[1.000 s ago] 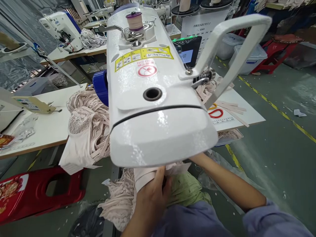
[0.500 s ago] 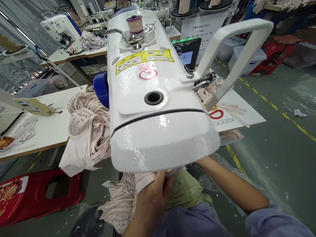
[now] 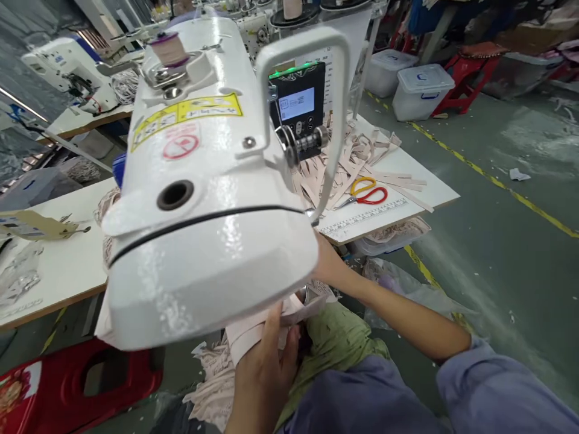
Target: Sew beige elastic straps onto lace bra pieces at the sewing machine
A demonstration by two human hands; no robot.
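Observation:
A white sewing machine (image 3: pixel 212 259) fills the middle, its head hanging over both hands. Below its front edge, my left hand (image 3: pixel 266 367) grips a beige bra (image 3: pixel 248 331) between thumb and fingers. Part of that bra runs under the machine head, where a small round metal part shows beside the cloth. My right hand (image 3: pixel 323 259) reaches up to the right side of the head; its fingers are hidden behind the casing. More beige lace bras (image 3: pixel 212 386) hang down left of my left hand.
Scissors (image 3: pixel 368 196) with yellow and red handles, a ruler (image 3: pixel 362 218) and beige strips (image 3: pixel 398 178) lie on the right table. Behind the tension spring stands a lit control panel (image 3: pixel 296 105). A red stool (image 3: pixel 113 386) is at lower left, plastic bins (image 3: pixel 420 93) at upper right.
My view has turned rightward, so the machine sits farther left and the control panel, scissors and ruler show more fully. My right hand now shows beside the head. My left hand keeps its grip.

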